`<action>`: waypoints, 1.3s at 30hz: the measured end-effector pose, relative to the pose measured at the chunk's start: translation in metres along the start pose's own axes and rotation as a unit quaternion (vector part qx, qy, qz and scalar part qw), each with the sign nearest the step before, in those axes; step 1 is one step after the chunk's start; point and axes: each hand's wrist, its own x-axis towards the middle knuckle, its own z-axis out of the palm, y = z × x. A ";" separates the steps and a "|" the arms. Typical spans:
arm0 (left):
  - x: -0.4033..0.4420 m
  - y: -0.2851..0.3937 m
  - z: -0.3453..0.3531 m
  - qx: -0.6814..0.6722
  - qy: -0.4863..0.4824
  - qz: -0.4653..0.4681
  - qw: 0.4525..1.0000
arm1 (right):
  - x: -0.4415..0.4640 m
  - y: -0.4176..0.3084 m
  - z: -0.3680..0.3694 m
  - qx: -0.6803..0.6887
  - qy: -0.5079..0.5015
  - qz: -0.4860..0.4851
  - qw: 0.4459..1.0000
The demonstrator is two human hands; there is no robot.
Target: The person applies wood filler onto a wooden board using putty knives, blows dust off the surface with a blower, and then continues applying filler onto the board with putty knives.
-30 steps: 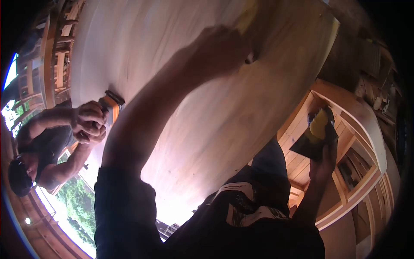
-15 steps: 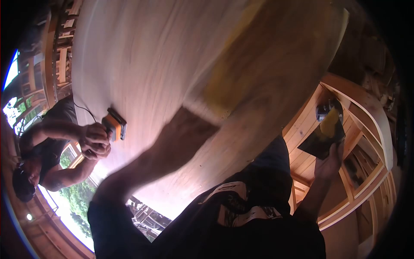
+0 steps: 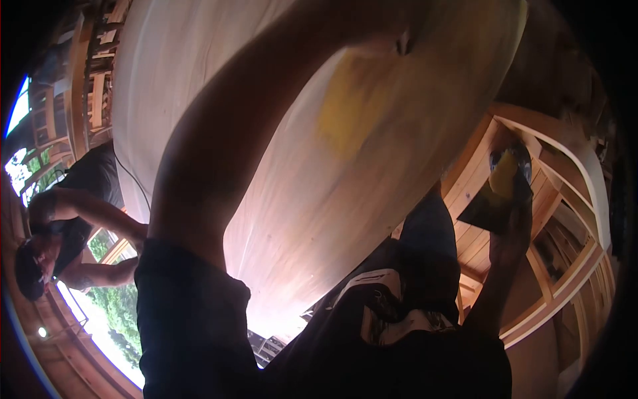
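Observation:
My left hand (image 3: 382, 30) is at the top of the view, against a large curved wooden panel (image 3: 286, 219). Its fingers look closed, but shadow and blur hide what is in them. Just below the hand, a smeared yellow patch (image 3: 349, 110) of paste marks the wood. Low on the right, my right hand (image 3: 510, 243) grips a dark flat plate (image 3: 480, 211) from below. A lump of yellow paste (image 3: 505, 176) sits on the plate's upper part.
Across the panel on the left, another person (image 3: 86, 206) leans in, their hands hidden behind my arm. A cord (image 3: 136, 183) runs along the panel edge there. A curved wooden frame (image 3: 565, 146) with planks stands at right, a dark round container beside the plate.
My left arm has swept up and away across the panel, uncovering the yellow patch. My right hand with the plate has barely moved. The other person's orange-and-black sander is now hidden by my arm.

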 end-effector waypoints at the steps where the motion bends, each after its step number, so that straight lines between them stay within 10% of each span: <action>1: -0.026 0.022 0.002 0.024 -0.044 -0.066 0.997 | -0.001 -0.007 0.014 0.109 -0.096 0.005 0.989; 7: -0.155 0.088 0.116 -0.196 0.142 -0.074 0.967 | -0.018 -0.009 0.056 0.114 -0.098 0.041 0.988; 13: -0.254 0.151 0.192 -0.194 0.194 -0.123 0.954 | -0.022 -0.005 0.065 0.148 -0.119 0.040 0.981; 15: -0.273 0.147 0.181 -0.147 0.081 -0.075 0.983 | -0.024 -0.005 0.061 0.157 -0.116 0.041 0.980; 17: -0.274 0.128 0.168 -0.216 -0.034 -0.059 0.974 | -0.020 -0.002 0.054 0.162 -0.118 0.043 0.979; 20: -0.190 0.081 0.100 -0.145 0.195 -0.024 0.970 | -0.017 0.002 0.044 0.173 -0.160 0.026 0.971; 23: -0.086 0.050 0.020 0.028 0.082 -0.090 0.992 | -0.017 0.003 0.032 0.194 -0.186 0.016 0.963; 25: -0.036 0.008 0.035 -0.046 0.245 0.048 0.967 | -0.020 -0.006 0.034 0.191 -0.196 0.006 0.962; 31: -0.092 0.051 0.044 -0.125 0.004 -0.081 0.989 | -0.026 -0.006 0.031 0.121 -0.142 0.021 0.982; 39: -0.249 0.130 0.192 -0.196 0.141 -0.080 0.967 | -0.049 0.005 0.080 0.107 -0.175 0.036 0.978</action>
